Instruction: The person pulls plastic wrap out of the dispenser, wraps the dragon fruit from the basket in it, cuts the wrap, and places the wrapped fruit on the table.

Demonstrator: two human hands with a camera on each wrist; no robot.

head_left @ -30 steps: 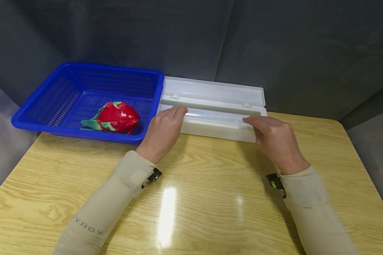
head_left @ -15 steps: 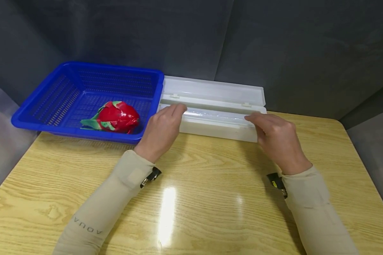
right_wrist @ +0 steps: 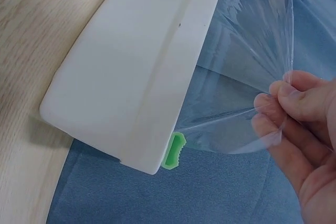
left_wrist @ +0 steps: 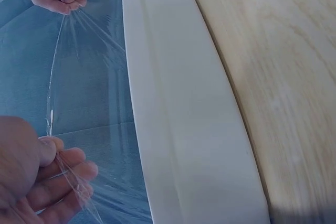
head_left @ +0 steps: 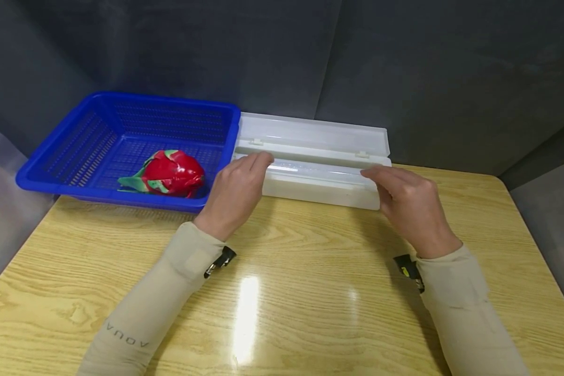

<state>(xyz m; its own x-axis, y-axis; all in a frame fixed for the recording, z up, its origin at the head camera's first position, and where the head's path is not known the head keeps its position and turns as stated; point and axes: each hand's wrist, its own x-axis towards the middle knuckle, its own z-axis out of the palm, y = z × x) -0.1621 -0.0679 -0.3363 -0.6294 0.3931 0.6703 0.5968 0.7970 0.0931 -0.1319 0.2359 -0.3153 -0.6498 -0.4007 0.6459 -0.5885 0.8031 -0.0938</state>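
A long white cling film dispenser (head_left: 319, 191) lies on the table with its lid (head_left: 315, 133) tipped back. Clear cling film (left_wrist: 86, 77) stretches up from it between both hands. My left hand (head_left: 237, 190) pinches one corner of the film between thumb and fingertips, above the dispenser's left end. At the right end, my right hand (head_left: 406, 206) pinches the other corner; the right wrist view shows thumb and forefinger gripping the bunched film (right_wrist: 247, 51). A green cutter piece (right_wrist: 174, 150) sticks out at the dispenser's edge near that hand.
A blue plastic basket (head_left: 127, 197) stands left of the dispenser, close against it. Inside lies a red dragon fruit (head_left: 176, 173) with green tips. Under everything is a wood-grain table (head_left: 305, 292). A dark curtain (head_left: 282, 57) hangs behind its back edge.
Both hands keep their pinch on the film. The left hand has shifted slightly left and up, the right hand slightly right, so they stand a little farther apart.
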